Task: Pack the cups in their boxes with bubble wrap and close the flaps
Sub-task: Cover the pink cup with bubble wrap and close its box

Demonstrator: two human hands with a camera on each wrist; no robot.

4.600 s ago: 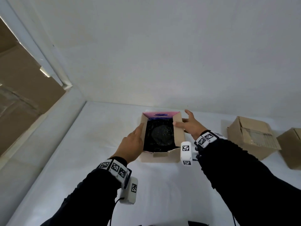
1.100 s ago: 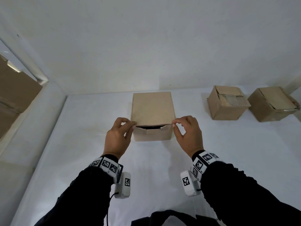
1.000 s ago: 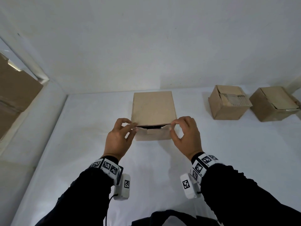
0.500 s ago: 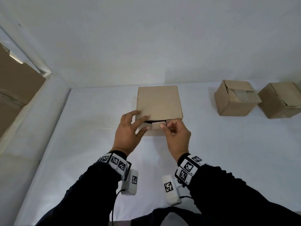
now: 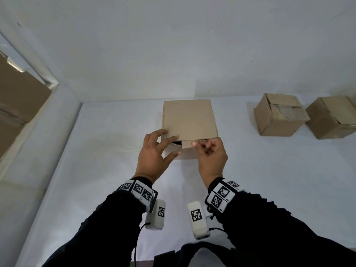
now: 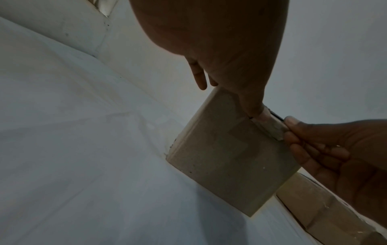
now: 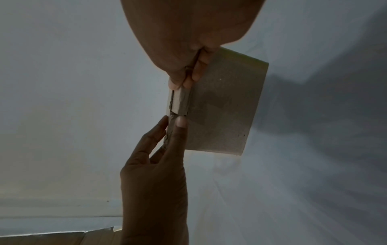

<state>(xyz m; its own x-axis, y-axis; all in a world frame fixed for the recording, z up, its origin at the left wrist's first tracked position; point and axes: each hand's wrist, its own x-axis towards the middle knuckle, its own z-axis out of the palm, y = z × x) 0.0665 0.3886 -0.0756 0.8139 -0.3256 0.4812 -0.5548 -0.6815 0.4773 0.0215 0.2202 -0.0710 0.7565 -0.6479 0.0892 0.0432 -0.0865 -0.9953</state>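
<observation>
A small brown cardboard box (image 5: pixel 189 120) sits mid-table with its lid folded down; its contents are hidden. A narrow dark gap shows under the lid's front edge. The lid's tuck flap (image 5: pixel 187 145) hangs in front of the gap. My right hand (image 5: pixel 198 145) pinches this flap between thumb and fingers, also seen in the right wrist view on the tuck flap (image 7: pixel 181 102). My left hand (image 5: pixel 169 144) has spread, straight fingers at the box's front left corner, index on the lid and thumb on the front face. The left wrist view shows the box (image 6: pixel 226 165) from low down.
Two more brown boxes (image 5: pixel 279 116) (image 5: pixel 333 120) stand at the right, flaps folded over. A large cardboard sheet (image 5: pixel 17 105) leans at the far left. The white-covered table (image 5: pixel 96 170) ends at a white wall just behind the box.
The box, open earlier with dark wrapped contents showing, now has its lid down. My right hand slid from the right front corner to the middle and took the tuck flap; my left hand spread onto the lid.
</observation>
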